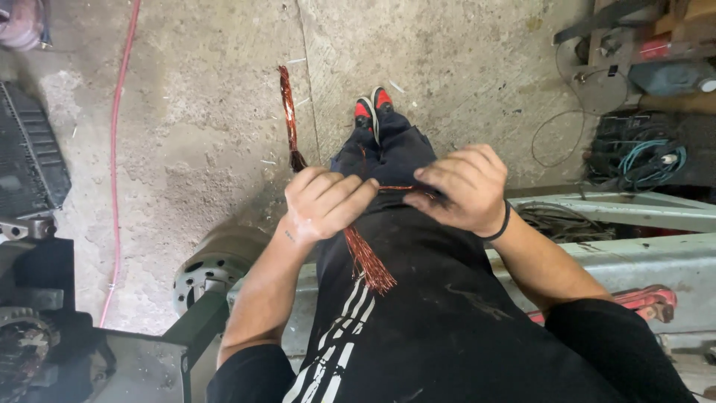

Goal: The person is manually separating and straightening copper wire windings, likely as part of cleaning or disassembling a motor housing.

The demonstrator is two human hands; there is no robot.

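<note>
Far left there's a dark ribbed metal casing lying on the rough concrete floor, and a thin red hose runs down the floor right beside it. Lower down sits a round grey metal motor housing with holes in its end face, just left of the person's forearm.

Then the main bit: a long bundle of thin reddish copper wire strands. One end trails off up the floor toward the crack in the concrete, the middle crosses the person's lap over black trousers with white side stripes, and the frayed end fans out on the thigh. The left hand is curled closed around the bundle, fingers wrapped over it. The right hand, a black band at the wrist, has its fingertips pinched down on the strands just beside the left.

Red and black shoes poke out past the knees. Right of that, a pale grey metal frame rail, and a tangle of dark and teal cables near the far right edge.
</note>
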